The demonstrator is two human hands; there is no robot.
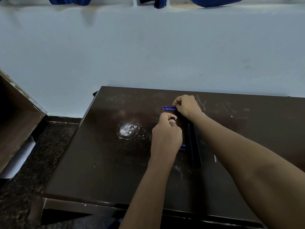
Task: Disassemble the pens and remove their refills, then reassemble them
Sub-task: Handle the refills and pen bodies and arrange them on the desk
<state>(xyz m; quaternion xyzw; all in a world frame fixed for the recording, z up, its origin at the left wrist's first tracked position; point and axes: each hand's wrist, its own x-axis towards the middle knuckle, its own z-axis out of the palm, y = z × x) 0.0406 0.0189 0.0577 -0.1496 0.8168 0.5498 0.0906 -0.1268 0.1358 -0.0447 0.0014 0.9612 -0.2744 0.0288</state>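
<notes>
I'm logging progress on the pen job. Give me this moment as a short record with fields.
left hand: grips a small black pen part
right hand: pinches thin blue refills by one end
pen barrels: black, side by side on the table, beside the right forearm
stage: refills out, pens not yet reassembled

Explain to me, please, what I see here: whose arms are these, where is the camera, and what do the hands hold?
There is no machine: a person wears one camera on the head, which looks down at their own arms. The right hand pinches thin blue refills at one end. The left hand grips a black pen part; only its end shows. Black pen barrels lie side by side on the dark table, near the right forearm.
</notes>
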